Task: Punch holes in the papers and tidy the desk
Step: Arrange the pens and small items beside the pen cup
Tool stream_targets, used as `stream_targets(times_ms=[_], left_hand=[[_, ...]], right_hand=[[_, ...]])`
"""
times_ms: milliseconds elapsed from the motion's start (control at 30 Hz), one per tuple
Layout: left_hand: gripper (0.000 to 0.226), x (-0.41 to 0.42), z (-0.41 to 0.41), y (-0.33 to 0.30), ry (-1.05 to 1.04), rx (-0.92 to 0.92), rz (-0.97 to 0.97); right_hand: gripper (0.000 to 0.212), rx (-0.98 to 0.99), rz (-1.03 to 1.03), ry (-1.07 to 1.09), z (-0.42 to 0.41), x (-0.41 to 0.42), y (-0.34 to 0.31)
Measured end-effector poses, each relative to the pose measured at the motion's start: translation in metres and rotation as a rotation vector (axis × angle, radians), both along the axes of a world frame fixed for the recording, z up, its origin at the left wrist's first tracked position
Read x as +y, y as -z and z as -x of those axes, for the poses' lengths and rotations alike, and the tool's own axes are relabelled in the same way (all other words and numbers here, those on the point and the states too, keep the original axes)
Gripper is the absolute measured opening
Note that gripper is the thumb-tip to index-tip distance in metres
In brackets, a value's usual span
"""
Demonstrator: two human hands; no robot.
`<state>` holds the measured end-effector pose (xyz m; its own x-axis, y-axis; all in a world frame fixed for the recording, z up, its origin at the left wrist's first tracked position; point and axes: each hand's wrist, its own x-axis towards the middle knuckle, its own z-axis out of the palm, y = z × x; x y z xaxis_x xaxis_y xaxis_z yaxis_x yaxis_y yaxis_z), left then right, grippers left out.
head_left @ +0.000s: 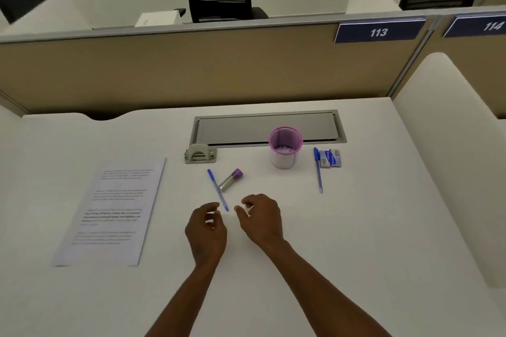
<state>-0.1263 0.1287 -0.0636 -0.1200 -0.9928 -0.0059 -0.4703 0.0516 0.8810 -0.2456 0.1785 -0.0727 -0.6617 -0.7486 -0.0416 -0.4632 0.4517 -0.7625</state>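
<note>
White desk [342, 227]: hands [232, 223] mid-desk, papers [109, 213] left, clear of edge.

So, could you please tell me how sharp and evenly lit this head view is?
Head view: light is dim and even, without glare; the wide lens bends the partition and desk edges; text on the papers is too soft to read; both the left hand and right hand look slightly blurred.

Matt white desk [356, 227], printed paper sheets [109, 213], glossy plastic cup [284, 150], brushed metal hatch [262, 128]
</note>
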Motion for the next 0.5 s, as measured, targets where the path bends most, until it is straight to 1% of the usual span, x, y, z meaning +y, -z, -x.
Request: stream_targets(times_ms=[67,133,233,300,400,433,500], left_hand=[[0.022,-0.018,-0.011,-0.003,-0.037,-0.025,-0.002],[0.021,-0.029,-0.016,-0.006,-0.037,-0.015,0.002],[0.018,-0.040,-0.014,-0.011,-0.023,-0.012,0.009],[0.017,-0.045,-0.009,-0.013,-0.018,-0.007,-0.007],[0.015,-0.051,-0.007,-0.014,-0.041,0.034,-0.029],[0.016,-0.052,-0.008,-0.014,-0.078,0.044,-0.041],[0.021,-0.050,-0.011,-0.014,-0.192,0.077,-0.092]], right_hand=[[0.046,0.073,-0.073,-0.052,-0.016,-0.022,0.005],[0.051,0.179,-0.163,-0.078,-0.025,-0.039,0.009],[0.046,0.245,-0.240,-0.084,-0.029,-0.054,0.014],[0.037,0.248,-0.246,-0.084,-0.028,-0.058,0.015],[0.023,0.175,-0.241,-0.058,-0.026,-0.051,0.012],[0.021,0.104,-0.209,-0.034,-0.025,-0.044,0.010],[0.020,-0.079,-0.076,0.010,-0.023,-0.024,0.006]])
